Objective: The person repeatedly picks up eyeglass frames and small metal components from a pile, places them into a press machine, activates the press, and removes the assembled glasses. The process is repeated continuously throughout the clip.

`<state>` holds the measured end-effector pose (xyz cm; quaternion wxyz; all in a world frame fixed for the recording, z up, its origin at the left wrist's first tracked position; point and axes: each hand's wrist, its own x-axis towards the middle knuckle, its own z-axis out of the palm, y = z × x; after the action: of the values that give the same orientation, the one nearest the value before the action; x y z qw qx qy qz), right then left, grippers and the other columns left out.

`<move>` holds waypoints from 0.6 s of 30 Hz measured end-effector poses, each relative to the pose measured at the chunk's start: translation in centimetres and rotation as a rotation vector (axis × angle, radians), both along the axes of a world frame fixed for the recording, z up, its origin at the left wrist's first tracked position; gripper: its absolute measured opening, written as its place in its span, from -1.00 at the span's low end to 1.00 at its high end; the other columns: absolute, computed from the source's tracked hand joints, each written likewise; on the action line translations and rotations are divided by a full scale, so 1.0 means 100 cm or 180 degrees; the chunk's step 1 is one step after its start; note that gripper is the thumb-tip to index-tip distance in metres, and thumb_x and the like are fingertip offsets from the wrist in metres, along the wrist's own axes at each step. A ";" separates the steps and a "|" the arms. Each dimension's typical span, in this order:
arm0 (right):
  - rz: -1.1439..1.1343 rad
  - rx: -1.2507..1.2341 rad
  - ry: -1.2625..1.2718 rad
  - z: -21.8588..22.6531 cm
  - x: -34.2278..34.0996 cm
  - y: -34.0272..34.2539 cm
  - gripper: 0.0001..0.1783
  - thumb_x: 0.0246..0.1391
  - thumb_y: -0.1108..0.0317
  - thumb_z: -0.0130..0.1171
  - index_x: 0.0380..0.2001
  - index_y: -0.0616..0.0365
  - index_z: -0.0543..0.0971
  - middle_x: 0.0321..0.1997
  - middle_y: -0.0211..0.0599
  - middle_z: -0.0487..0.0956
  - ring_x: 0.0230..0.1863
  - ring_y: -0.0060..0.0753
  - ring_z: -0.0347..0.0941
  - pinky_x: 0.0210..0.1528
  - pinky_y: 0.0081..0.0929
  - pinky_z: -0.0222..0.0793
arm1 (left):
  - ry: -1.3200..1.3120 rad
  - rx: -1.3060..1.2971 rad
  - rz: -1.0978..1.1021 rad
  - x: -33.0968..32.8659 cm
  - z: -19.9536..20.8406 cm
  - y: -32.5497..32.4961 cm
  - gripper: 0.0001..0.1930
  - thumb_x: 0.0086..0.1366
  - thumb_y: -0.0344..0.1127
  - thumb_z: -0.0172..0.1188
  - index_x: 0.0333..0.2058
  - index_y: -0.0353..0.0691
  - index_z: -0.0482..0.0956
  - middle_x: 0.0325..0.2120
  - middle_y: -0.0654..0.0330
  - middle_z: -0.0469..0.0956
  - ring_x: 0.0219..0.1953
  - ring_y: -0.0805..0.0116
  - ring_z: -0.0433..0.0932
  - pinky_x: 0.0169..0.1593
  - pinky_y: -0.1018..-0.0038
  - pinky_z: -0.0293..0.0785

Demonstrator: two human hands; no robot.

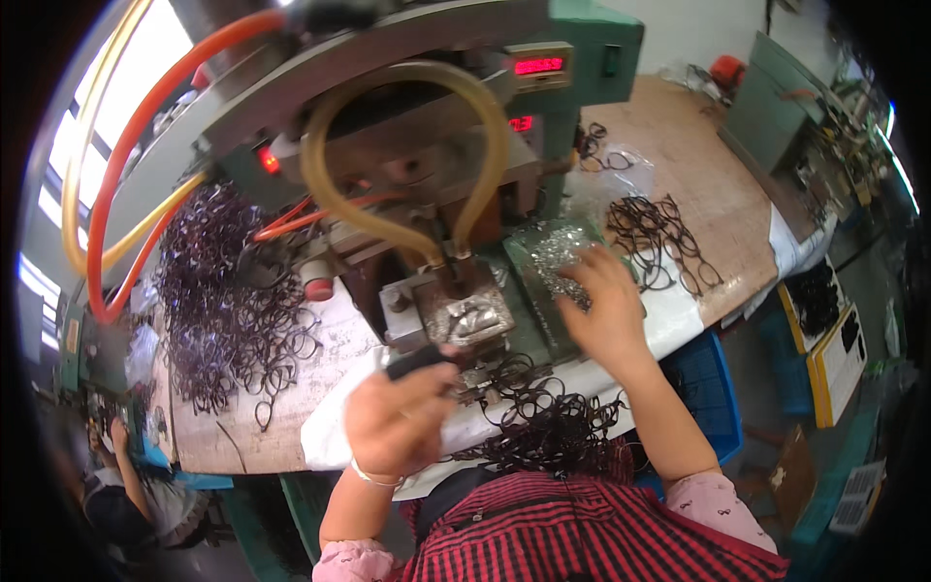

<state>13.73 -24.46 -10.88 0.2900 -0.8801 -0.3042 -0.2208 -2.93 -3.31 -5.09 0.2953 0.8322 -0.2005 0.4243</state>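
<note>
My left hand (400,419) is closed in front of the press, its fingers round a short black piece (421,361) whose kind I cannot make out. The black piece points toward the metal block (464,312) under the press head. My right hand (609,308) reaches over a green tray (535,303) of small shiny metal parts (565,250). Its thumb and fingers are apart, the fingertips down among the parts. A heap of dark loop-shaped frames (548,422) lies at the table's near edge, between my forearms.
The green press (593,48) carries red displays, orange and yellow hoses (485,126), and a red knob (317,281). A large pile of dark frames (228,281) is left; more frames (659,238) lie right. A blue crate (713,393) stands below right. Another person (126,495) sits lower left.
</note>
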 end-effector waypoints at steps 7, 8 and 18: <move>-0.0056 0.0240 0.0296 -0.030 0.035 -0.015 -0.85 -0.12 0.40 0.34 -0.39 0.13 0.67 -0.01 -0.17 0.62 0.10 -0.02 0.46 0.08 -0.18 0.39 | -0.0402 0.1551 -0.0173 0.026 -0.003 -0.018 -0.76 -0.07 -0.50 0.40 -0.44 -0.23 0.50 -0.22 0.10 0.65 -0.29 0.23 0.65 -0.19 0.35 0.71; -0.0023 0.0452 0.0494 -0.025 0.036 -0.009 -0.86 -0.12 0.40 0.35 -0.41 0.13 0.67 -0.03 -0.19 0.63 0.07 -0.04 0.48 0.06 -0.20 0.40 | -0.0322 0.1461 -0.0200 0.025 -0.003 -0.018 -0.77 -0.06 -0.49 0.40 -0.44 -0.21 0.50 -0.22 0.11 0.65 -0.28 0.24 0.65 -0.19 0.35 0.72; 0.0218 0.1545 0.1385 -0.048 0.037 -0.018 -0.79 0.22 0.43 0.18 -0.14 0.30 0.65 -0.18 -0.22 0.68 -0.15 -0.48 0.56 -0.04 -0.55 0.41 | -0.0072 0.0614 0.0016 0.003 -0.017 -0.024 -0.86 0.11 -0.42 0.24 -0.31 -0.19 0.61 -0.05 0.08 0.60 -0.31 0.31 0.59 0.10 0.25 0.59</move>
<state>17.38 -26.27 -15.66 0.5568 -0.8010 -0.2031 -0.0838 -2.66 -5.75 -6.84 0.2105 0.8524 -0.2416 0.4132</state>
